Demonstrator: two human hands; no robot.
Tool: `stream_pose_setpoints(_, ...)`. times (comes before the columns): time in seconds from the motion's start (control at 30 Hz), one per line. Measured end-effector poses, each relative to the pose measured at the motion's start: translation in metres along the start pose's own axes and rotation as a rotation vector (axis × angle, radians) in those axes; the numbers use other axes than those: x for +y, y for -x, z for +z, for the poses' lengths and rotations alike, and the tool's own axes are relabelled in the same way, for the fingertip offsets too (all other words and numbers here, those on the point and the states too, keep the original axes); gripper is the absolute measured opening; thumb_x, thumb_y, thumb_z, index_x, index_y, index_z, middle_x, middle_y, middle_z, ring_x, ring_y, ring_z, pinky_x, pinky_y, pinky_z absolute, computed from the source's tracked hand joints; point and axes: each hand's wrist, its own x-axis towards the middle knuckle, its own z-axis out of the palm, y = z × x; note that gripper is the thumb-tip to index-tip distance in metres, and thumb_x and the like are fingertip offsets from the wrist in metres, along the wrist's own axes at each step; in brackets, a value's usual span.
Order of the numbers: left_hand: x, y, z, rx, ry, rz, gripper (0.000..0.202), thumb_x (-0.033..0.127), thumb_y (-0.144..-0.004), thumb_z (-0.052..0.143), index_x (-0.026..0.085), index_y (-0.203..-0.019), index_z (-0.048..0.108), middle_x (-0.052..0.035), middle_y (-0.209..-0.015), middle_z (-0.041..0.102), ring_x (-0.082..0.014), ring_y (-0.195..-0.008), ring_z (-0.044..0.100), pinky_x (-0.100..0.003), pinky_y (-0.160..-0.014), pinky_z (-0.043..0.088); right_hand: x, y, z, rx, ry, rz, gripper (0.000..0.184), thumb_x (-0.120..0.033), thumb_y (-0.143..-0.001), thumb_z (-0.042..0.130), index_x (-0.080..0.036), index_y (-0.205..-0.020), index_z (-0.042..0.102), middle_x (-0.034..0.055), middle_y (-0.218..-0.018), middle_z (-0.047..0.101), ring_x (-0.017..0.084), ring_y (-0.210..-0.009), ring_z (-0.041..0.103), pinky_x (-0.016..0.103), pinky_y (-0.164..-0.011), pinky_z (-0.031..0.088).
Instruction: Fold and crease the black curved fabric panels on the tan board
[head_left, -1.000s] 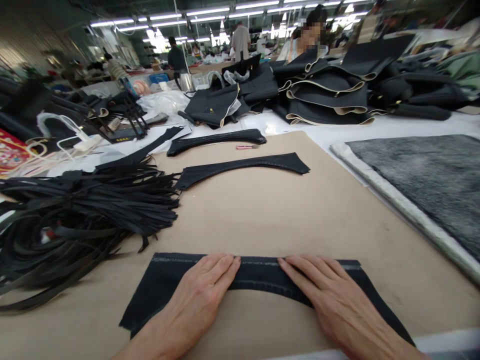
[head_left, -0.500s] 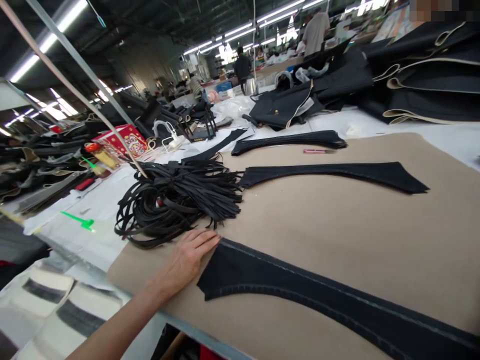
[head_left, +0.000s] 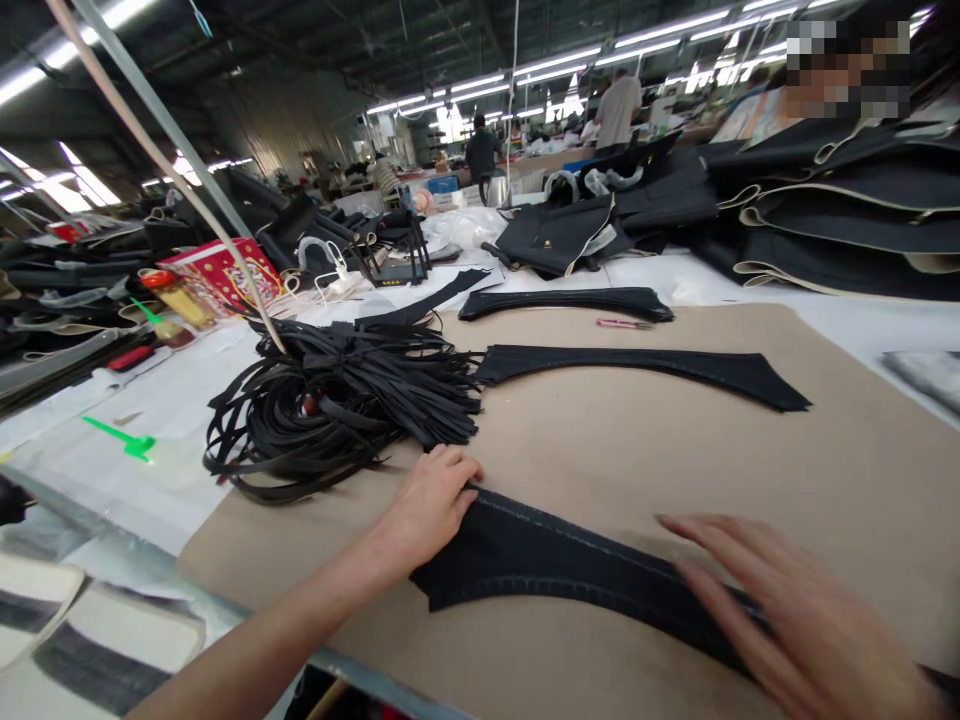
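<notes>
On the tan surface (head_left: 637, 450), left hand (head_left: 431, 500) and right hand (head_left: 795, 610) are lying flat and open, gripping nothing, on a dark stitched panel (head_left: 555, 565); uneven pressure risks creasing it.

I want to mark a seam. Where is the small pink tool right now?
In the head view, the small pink tool lies right of centre at the brown board's far edge, just in front of the farthest curved black piece.

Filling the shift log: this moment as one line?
left hand: on end of black curved piece | right hand: over same piece, blurred | beside: bundle of black strips | surface: tan board
</notes>
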Motion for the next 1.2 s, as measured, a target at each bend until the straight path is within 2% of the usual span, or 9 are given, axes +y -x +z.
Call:
stream_pose_setpoints(0.07, -0.001, -0.004, -0.004, -0.043, 0.0, -0.007, 0.015, 0.008, -0.084, 0.057, 0.019, -0.093, 0.062, -0.0033, -0.096, 0.061, -0.0209, -0.096, 0.052, -0.035, -0.086, 0.044, -0.03, -0.03, 0.017, -0.099, -0.041, -0.06, 0.025, -0.03, -0.1, 0.043, -0.024, -0.119, 0.057, 0.0081, -0.112, 0.06, 0.027, -0.102, 0.055, 0.045, -0.086, 0.046)
stream_pose_setpoints(0.17, -0.002, -0.008, -0.009, -0.097, 0.003, -0.012, 0.013, 0.007, -0.082, 0.056, 0.018, -0.084, 0.062, -0.0026, -0.088, 0.059, -0.0201, -0.091, 0.051, -0.032, -0.081, 0.043, -0.073, -0.072, 0.04, -0.259, -0.034, -0.037, 0.017, -0.018, -0.094, 0.054, -0.02, -0.11, 0.061, 0.0074, -0.105, 0.06, 0.026, -0.098, 0.054, 0.044, -0.086, 0.044)
stream_pose_setpoints(0.27, -0.001, -0.008, -0.013, -0.121, 0.024, -0.018, 0.014, 0.007, -0.082, 0.054, 0.018, -0.078, 0.062, -0.0035, -0.087, 0.057, -0.0204, -0.091, 0.05, -0.032, -0.08, 0.042, -0.093, -0.092, 0.052, -0.355, -0.006, -0.015, 0.012, -0.016, -0.091, 0.061, -0.019, -0.103, 0.063, 0.0067, -0.101, 0.06, 0.027, -0.098, 0.053, 0.044, -0.086, 0.042)
stream_pose_setpoints(0.4, -0.004, -0.006, -0.013, -0.109, 0.093, -0.006, 0.014, 0.007, -0.082, 0.052, 0.019, -0.079, 0.06, -0.0031, -0.092, 0.057, -0.0196, -0.095, 0.051, -0.031, -0.083, 0.041, -0.088, -0.091, 0.055, -0.364, -0.058, 0.013, 0.01, -0.015, -0.089, 0.065, -0.019, -0.098, 0.062, 0.0052, -0.099, 0.059, 0.026, -0.098, 0.052, 0.04, -0.084, 0.039)
stream_pose_setpoints(0.57, -0.01, -0.001, -0.011, -0.095, 0.181, 0.0, 0.014, 0.008, -0.085, 0.048, 0.02, -0.085, 0.056, 0.0001, -0.088, 0.06, -0.017, -0.087, 0.054, -0.029, -0.077, 0.042, -0.078, -0.085, 0.054, -0.369, -0.169, 0.066, 0.013, -0.011, -0.086, 0.067, -0.02, -0.094, 0.061, 0.0018, -0.095, 0.06, 0.022, -0.095, 0.053, 0.035, -0.082, 0.037)
stream_pose_setpoints(0.73, -0.012, 0.0, -0.012, -0.105, 0.201, 0.031, 0.022, 0.012, -0.091, 0.044, 0.022, -0.104, 0.059, -0.0019, -0.104, 0.063, -0.0176, -0.101, 0.054, -0.031, -0.091, 0.041, -0.077, -0.085, 0.054, -0.386, -0.255, 0.103, 0.012, -0.01, -0.086, 0.068, -0.02, -0.091, 0.062, 0.0005, -0.092, 0.061, 0.02, -0.094, 0.053, 0.032, -0.082, 0.036)
stream_pose_setpoints(1.0, -0.01, -0.006, -0.007, -0.163, 0.162, 0.092, 0.016, 0.012, -0.083, 0.057, 0.021, -0.092, 0.065, -0.0016, -0.095, 0.063, -0.0209, -0.099, 0.053, -0.036, -0.089, 0.041, -0.08, -0.083, 0.056, -0.343, -0.201, 0.053, 0.011, -0.015, -0.087, 0.068, -0.019, -0.096, 0.062, 0.0015, -0.096, 0.06, 0.02, -0.095, 0.053, 0.033, -0.084, 0.038)
stream_pose_setpoints(1.1, -0.016, -0.004, 0.0, -0.083, 0.135, 0.107, 0.021, 0.013, -0.085, 0.055, 0.022, -0.102, 0.063, -0.0034, -0.104, 0.061, -0.0216, -0.103, 0.053, -0.037, -0.092, 0.043, -0.092, -0.075, 0.057, -0.263, -0.056, -0.024, 0.014, -0.019, -0.089, 0.065, -0.018, -0.103, 0.06, 0.0049, -0.104, 0.058, 0.024, -0.097, 0.05, 0.038, -0.084, 0.038)
stream_pose_setpoints(1.2, -0.018, 0.007, 0.009, 0.119, 0.085, 0.207, 0.023, 0.017, -0.088, 0.053, 0.023, -0.11, 0.06, -0.0041, -0.112, 0.057, -0.0216, -0.107, 0.051, -0.037, -0.095, 0.043, -0.101, -0.07, 0.057, -0.205, 0.031, -0.078, 0.012, -0.015, -0.091, 0.058, -0.017, -0.103, 0.058, 0.0058, -0.102, 0.056, 0.024, -0.094, 0.049, 0.038, -0.08, 0.039)
